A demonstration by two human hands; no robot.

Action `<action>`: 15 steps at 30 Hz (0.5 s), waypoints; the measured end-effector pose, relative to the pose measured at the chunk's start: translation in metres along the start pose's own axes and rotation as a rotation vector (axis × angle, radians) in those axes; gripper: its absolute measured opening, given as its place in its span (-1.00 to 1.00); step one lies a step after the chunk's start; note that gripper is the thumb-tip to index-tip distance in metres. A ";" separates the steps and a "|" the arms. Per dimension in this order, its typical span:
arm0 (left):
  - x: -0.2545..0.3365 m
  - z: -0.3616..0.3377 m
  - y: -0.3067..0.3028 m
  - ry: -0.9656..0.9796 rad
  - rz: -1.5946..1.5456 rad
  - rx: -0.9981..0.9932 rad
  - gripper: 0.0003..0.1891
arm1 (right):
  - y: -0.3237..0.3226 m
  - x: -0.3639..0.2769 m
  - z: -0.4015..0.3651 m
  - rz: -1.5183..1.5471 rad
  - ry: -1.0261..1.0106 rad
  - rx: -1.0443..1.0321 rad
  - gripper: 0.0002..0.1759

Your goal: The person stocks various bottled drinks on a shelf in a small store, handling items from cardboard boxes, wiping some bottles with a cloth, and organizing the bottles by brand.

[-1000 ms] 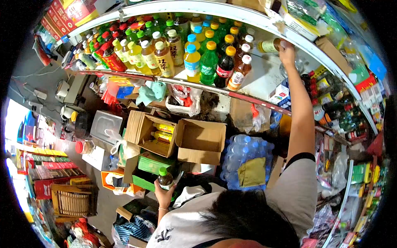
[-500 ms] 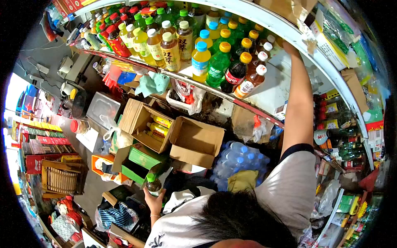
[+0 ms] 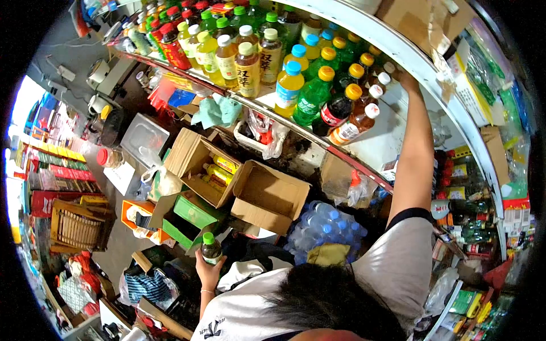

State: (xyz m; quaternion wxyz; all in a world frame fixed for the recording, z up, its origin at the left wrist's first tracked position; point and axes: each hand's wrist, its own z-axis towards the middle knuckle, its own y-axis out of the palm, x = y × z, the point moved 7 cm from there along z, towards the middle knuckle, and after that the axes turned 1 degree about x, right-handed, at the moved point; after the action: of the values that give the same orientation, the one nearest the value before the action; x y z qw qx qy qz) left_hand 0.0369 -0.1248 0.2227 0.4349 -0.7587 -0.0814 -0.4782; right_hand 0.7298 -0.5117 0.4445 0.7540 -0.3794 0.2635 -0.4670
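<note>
My left hand (image 3: 209,269) is wrapped round a dark bottle with a green cap (image 3: 211,248), held upright low in front of my body. My right arm reaches up over the shelf (image 3: 392,133), and my right hand (image 3: 407,81) is at the back of it, beside the rear bottles; its fingers are hidden in shade. Rows of drinks stand on the shelf: a brown bottle with a white cap (image 3: 355,123), a dark cola bottle with an orange cap (image 3: 336,109), a green bottle (image 3: 311,99), and a yellow bottle with a blue cap (image 3: 289,88).
Below the shelf are an open cardboard box (image 3: 272,196), a box with yellow packets (image 3: 199,165), a green box (image 3: 190,219) and a pack of clear bottles with blue caps (image 3: 324,230). A wooden stool (image 3: 79,224) stands at the left; more bottles (image 3: 469,204) stand at the right.
The camera view has shifted slightly. My right hand has moved a little along the back of the shelf, and my left hand still holds the green-capped bottle.
</note>
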 end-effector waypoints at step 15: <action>0.028 0.033 -0.008 0.115 -0.031 -0.029 -0.32 | -0.090 -0.090 -0.079 0.419 0.241 0.602 -0.55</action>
State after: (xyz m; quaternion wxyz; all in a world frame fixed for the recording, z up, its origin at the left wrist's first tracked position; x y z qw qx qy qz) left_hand 0.0689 -0.1040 0.2439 0.4203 -0.7349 -0.0613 -0.5287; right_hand 0.5870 -0.4809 0.4772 0.8742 -0.0215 0.2732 -0.4008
